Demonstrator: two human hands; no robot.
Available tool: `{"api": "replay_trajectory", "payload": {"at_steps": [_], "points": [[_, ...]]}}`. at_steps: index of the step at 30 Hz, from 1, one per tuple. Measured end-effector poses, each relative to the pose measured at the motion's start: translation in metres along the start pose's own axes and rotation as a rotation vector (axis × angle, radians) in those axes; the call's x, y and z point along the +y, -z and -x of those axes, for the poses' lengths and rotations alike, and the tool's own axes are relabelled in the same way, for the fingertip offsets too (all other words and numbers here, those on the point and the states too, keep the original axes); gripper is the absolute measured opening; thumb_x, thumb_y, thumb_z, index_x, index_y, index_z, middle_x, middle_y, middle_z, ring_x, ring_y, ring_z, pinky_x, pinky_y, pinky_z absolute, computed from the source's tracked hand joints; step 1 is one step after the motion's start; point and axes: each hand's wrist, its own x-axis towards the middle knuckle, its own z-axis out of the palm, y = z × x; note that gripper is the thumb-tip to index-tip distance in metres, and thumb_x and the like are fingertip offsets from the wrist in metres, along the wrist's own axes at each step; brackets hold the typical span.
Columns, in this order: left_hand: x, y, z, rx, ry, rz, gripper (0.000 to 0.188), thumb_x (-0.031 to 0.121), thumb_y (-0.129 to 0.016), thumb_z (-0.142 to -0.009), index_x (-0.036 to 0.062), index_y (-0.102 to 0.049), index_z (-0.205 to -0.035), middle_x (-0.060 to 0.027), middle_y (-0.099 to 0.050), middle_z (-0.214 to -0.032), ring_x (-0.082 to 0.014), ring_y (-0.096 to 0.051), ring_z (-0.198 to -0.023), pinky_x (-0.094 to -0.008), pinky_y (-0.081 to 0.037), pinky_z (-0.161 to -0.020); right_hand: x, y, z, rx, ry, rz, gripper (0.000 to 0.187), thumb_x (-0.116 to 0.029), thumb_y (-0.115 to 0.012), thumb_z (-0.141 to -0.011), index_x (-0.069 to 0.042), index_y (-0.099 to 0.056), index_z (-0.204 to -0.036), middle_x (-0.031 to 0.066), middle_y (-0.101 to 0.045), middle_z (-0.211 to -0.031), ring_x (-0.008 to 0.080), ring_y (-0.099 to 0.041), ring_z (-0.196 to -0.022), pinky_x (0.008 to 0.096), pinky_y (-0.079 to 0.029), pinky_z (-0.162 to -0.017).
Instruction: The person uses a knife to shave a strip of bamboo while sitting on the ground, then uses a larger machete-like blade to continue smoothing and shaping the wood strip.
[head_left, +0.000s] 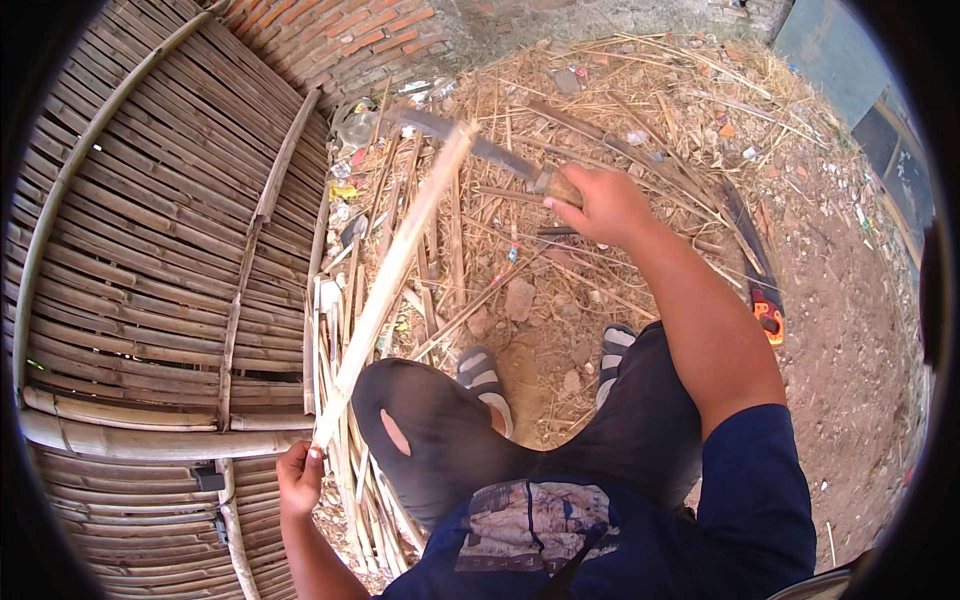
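Note:
My left hand (300,474) is closed on the lower end of a long pale bamboo strip (390,285), which slants up and away beside my knee. In my right hand (607,205) is the wooden handle of a machete (505,158). Its dark blade points to the far left and passes behind the strip's upper end. Whether blade and strip touch, I cannot tell. Close to my left hand, a bundle of pale split bamboo strips (365,500) lies along the left of my leg.
A bamboo slat wall (150,290) stands close on my left, a brick wall (350,40) at the back. Bamboo scraps and straw (600,120) litter the ground. To the right lies a handsaw (768,315) with an orange handle. A stone (520,299) sits ahead of my feet.

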Motion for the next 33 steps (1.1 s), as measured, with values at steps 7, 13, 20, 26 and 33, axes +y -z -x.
{"api": "replay_trajectory", "payload": {"at_steps": [7,13,20,26,33], "points": [[-0.004,-0.007,-0.004,0.027,0.001,0.028,0.035,0.030,-0.060,-0.102,0.0026,-0.060,-0.079,0.0038,-0.052,-0.061,-0.0044,-0.043,-0.056,-0.0237,-0.034,-0.051,-0.015,0.002,0.002,-0.051,-0.040,-0.048,0.041,-0.048,-0.065,-0.091,-0.010,-0.061,-0.107,0.0140,-0.067,-0.073,0.0340,-0.067,-0.068,0.0466,-0.052,-0.061],[0.002,-0.019,-0.004,0.118,-0.114,-0.097,0.035,0.027,-0.063,-0.100,0.0009,-0.059,-0.077,0.0027,-0.052,-0.058,-0.0051,-0.043,-0.054,-0.0251,-0.035,-0.049,0.000,0.006,0.002,0.116,-0.157,-0.181,0.046,-0.045,-0.067,-0.091,-0.007,-0.061,-0.115,0.0147,-0.066,-0.072,0.0332,-0.067,-0.068,0.0438,-0.051,-0.062],[-0.004,-0.025,-0.008,0.175,-0.145,-0.157,0.035,0.027,-0.064,-0.099,-0.0009,-0.061,-0.079,0.0017,-0.052,-0.057,-0.0052,-0.043,-0.052,-0.0251,-0.035,-0.048,-0.017,0.015,0.007,0.022,0.025,-0.054,0.043,-0.045,-0.067,-0.090,-0.009,-0.061,-0.113,0.0125,-0.066,-0.074,0.0323,-0.066,-0.067,0.0442,-0.051,-0.061],[-0.006,-0.018,-0.005,0.110,-0.127,-0.071,0.034,0.025,-0.061,-0.101,-0.0008,-0.062,-0.079,0.0013,-0.052,-0.056,-0.0052,-0.044,-0.052,-0.0254,-0.035,-0.048,-0.013,0.006,0.001,0.129,0.279,0.047,0.039,-0.044,-0.065,-0.090,-0.009,-0.061,-0.107,0.0116,-0.064,-0.072,0.0340,-0.064,-0.065,0.0464,-0.051,-0.061],[0.001,-0.020,-0.006,0.124,-0.167,-0.201,0.037,0.029,-0.058,-0.101,-0.0011,-0.061,-0.078,0.0008,-0.050,-0.054,-0.0064,-0.043,-0.052,-0.0268,-0.034,-0.048,-0.026,0.002,-0.001,-0.044,0.069,0.056,0.033,-0.035,-0.068,-0.088,-0.007,-0.061,-0.103,0.0132,-0.067,-0.077,0.0355,-0.065,-0.066,0.0444,-0.052,-0.061]]}}
